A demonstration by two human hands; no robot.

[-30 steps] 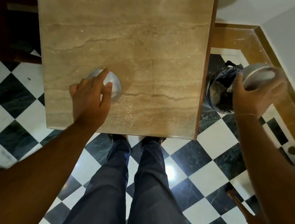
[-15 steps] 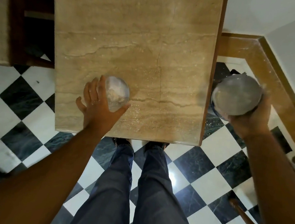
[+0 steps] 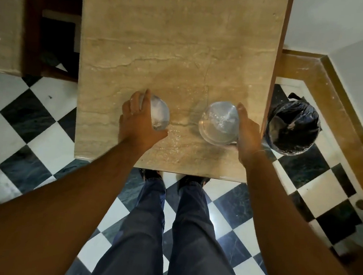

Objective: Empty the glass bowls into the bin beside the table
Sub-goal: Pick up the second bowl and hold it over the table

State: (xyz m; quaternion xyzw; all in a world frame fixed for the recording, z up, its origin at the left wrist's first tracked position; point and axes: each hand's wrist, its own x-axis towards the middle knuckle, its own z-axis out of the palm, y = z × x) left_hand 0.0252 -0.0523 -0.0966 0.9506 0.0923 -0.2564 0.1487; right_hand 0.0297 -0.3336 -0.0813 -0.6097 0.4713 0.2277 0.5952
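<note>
- Person stands at the 6 o'clock edge of a marble table (image 3: 180, 38), both bare arms reaching forward over it.
- Left hand (image 3: 137, 122) wraps the left glass bowl (image 3: 159, 114) from its 9 o'clock side; fingers over the far rim, thumb under the near side. Gripping it.
- Left bowl looks tilted, mouth turned toward 3 o'clock, whitish stuff inside. Can't tell if its base touches the tabletop.
- Right hand (image 3: 246, 134) cups the right glass bowl (image 3: 219, 123) from its 3 o'clock side, thumb at the far rim, palm against the wall. Holding it.
- Right bowl sits mouth-up over the table, near the 3 o'clock edge; a few white grains stuck inside, otherwise looks clear. Whether it's resting or just above the surface, can't tell.
- Two bowls apart, bare table between them.
- Scattered white grains (image 3: 174, 141) on the table between and toward 6 o'clock of the bowls.
- Bin (image 3: 293, 129), lined with a black bag, on the floor just beside the table's 3 o'clock edge, level with the right bowl. White bits visible inside.
- Checkered floor (image 3: 34, 129) black and white; person's legs in dark trousers (image 3: 167, 235) at 6 o'clock, shoes tucked at the table edge.
- White wall (image 3: 339, 26) at 1–2 o'clock, with a tan floor border at its base.
</note>
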